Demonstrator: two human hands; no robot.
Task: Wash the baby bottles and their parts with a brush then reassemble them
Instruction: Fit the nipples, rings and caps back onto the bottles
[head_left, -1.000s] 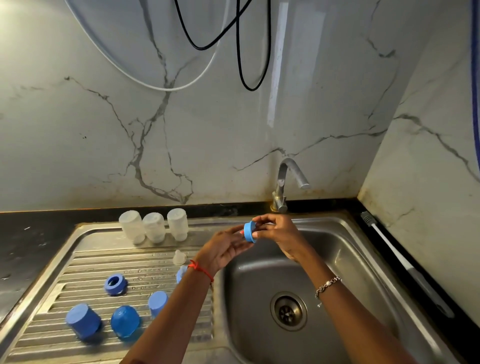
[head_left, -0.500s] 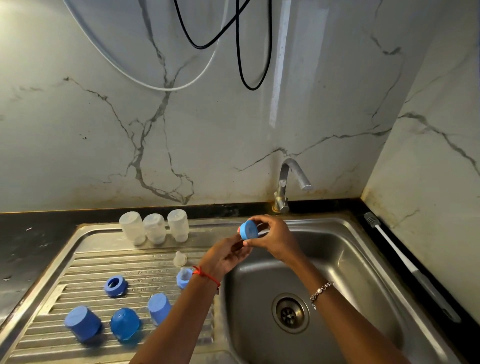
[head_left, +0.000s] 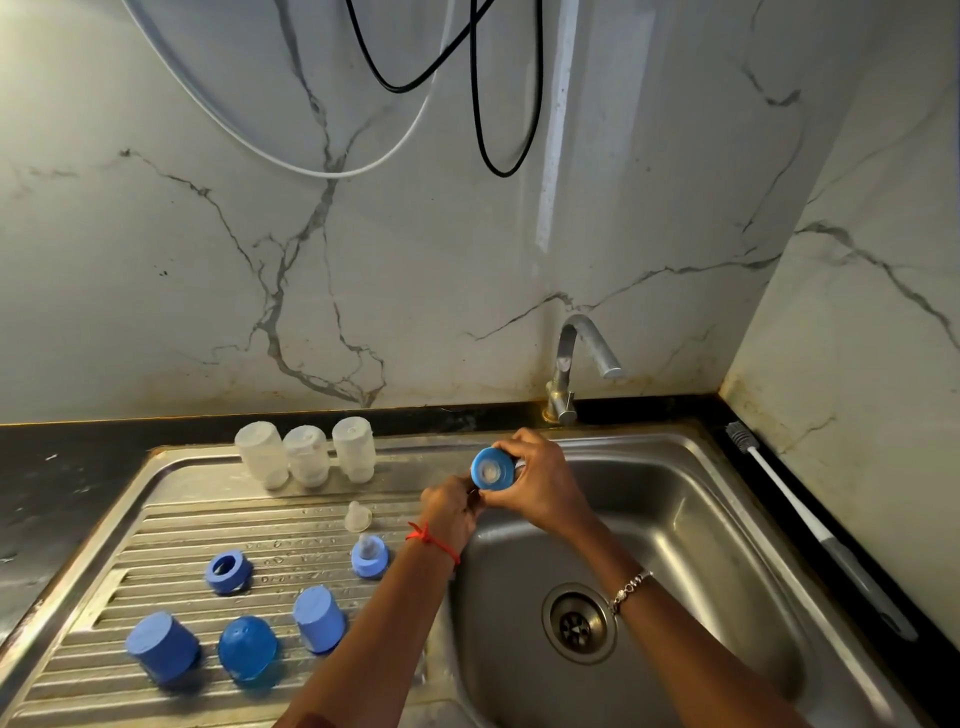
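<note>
My right hand (head_left: 537, 480) grips a blue collar ring with a clear teat in it (head_left: 491, 469), held over the sink's left rim with the teat side facing me. My left hand (head_left: 451, 508) sits just below it, fingertips at the ring's lower edge. Three clear bottles (head_left: 306, 456) stand upside down at the back of the drainboard (head_left: 171, 525). On the drainboard lie a loose clear teat (head_left: 358, 516), a blue ring with a teat (head_left: 369, 556), an empty blue ring (head_left: 227, 571) and three blue caps (head_left: 247, 647).
The sink basin (head_left: 691, 561) with its drain (head_left: 577, 622) is to the right, under a metal tap (head_left: 569, 364). A long bottle brush (head_left: 810, 525) lies on the black counter along the right wall. Cables hang on the marble wall above.
Both hands have shifted slightly left with the blue ring, and the ring has turned so that its teat side faces me. The parts on the drainboard have not moved.
</note>
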